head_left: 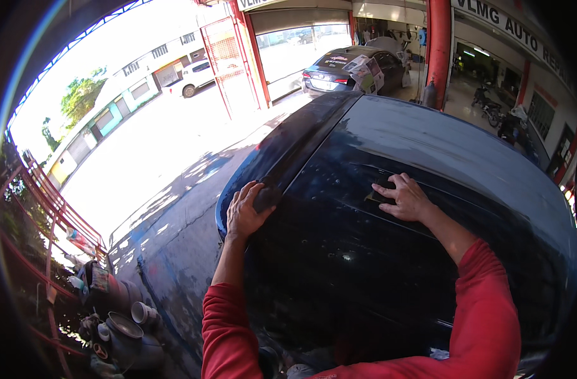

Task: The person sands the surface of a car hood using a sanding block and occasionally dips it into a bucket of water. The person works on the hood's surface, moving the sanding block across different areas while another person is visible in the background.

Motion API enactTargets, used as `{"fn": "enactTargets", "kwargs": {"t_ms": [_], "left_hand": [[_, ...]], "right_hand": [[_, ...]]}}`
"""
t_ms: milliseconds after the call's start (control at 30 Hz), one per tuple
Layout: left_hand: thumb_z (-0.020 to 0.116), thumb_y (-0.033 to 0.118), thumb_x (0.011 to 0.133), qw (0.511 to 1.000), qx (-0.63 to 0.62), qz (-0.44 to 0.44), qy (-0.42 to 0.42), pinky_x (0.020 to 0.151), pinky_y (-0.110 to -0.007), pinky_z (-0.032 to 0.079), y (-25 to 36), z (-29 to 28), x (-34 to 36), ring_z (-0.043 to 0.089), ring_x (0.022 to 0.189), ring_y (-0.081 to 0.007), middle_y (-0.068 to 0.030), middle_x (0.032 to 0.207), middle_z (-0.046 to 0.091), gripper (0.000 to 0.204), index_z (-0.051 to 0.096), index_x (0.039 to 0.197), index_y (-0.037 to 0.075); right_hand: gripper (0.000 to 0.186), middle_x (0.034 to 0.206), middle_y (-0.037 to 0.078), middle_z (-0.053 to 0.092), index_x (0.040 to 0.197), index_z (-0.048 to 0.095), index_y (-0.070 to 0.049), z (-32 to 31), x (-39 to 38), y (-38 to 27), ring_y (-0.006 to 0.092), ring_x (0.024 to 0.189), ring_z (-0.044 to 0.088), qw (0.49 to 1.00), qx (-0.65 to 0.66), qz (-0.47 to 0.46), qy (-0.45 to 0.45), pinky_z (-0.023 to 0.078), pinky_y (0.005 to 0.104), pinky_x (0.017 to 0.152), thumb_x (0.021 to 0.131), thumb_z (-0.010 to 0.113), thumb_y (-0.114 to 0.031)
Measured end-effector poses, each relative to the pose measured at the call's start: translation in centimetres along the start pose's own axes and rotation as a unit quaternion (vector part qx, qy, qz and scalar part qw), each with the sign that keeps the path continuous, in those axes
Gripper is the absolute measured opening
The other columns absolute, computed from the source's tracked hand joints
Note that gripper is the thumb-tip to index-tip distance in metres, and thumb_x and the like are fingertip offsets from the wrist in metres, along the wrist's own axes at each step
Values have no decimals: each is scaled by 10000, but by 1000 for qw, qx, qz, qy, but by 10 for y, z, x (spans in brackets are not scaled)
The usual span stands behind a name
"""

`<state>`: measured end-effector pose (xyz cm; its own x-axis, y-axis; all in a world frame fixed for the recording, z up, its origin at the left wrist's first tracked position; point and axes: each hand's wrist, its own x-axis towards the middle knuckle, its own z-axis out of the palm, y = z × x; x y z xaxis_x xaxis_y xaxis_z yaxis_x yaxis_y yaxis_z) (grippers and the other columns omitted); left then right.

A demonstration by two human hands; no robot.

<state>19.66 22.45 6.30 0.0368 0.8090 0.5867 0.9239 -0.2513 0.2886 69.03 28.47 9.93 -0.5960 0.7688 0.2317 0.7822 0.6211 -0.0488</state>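
Note:
A dark car body panel (314,265) fills the space beneath me, glossy in the middle, with scattered spots and a duller grey-blue area toward the far right. My left hand (244,211) grips a dark rounded pad (264,197) at the panel's left side, beside a long seam. Over to the right, my right hand (403,199) rests its curled, partly spread fingers on a small dark block (380,189) against the surface; the block is largely hidden under the fingers.
A dark sedan (333,72) with paper on its side stands beyond the panel, beside a red pillar (437,63). Buckets and containers (124,325) crowd the lower left near a red metal fence (52,221). A motorcycle (490,110) is at the right; a white vehicle (194,85) is outside.

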Motion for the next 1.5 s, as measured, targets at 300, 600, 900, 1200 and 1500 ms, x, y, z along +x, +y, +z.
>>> {"fn": "enactTargets", "kwargs": {"t_ms": [300,600,900,1200,1500], "left_hand": [[960,353,838,1000,6,-13,-12,1218,-530,502,2,6,0,611,1456,-386,-84,1638,613,761,680,1520,165],[958,360,847,1000,4,-11,-24,1225,-526,498,-11,14,4,604,1472,-385,-88,1653,602,774,669,1539,168],[945,357,883,1000,-7,-5,-30,1251,-522,477,3,0,0,576,1514,-398,-115,1656,602,750,651,1545,165],[950,376,851,1000,3,-9,-12,1199,-526,510,-7,9,2,627,1428,-382,-91,1626,617,742,687,1513,171],[949,385,858,1000,10,-2,-14,1221,-511,504,-3,1,0,616,1455,-385,-98,1650,608,756,675,1532,181]], "right_hand": [[653,1598,223,578,1570,717,-271,-49,-144,38,408,1359,567,999,-5,-36,-2,431,545,1241,944,862,-393],[492,1550,196,597,1568,699,-406,77,182,-15,363,1398,550,990,-91,-68,82,458,546,1189,1084,705,-491],[492,1594,210,577,1506,766,-290,-8,-53,3,395,1408,543,989,-62,-99,85,433,534,1194,1020,781,-369],[490,1557,228,621,1463,801,-270,24,8,12,386,1350,580,982,-69,-122,126,456,505,1139,974,815,-296],[429,1632,171,559,1502,765,-368,51,129,-41,335,1471,502,987,-112,-29,114,418,504,1193,1081,717,-433]]}}
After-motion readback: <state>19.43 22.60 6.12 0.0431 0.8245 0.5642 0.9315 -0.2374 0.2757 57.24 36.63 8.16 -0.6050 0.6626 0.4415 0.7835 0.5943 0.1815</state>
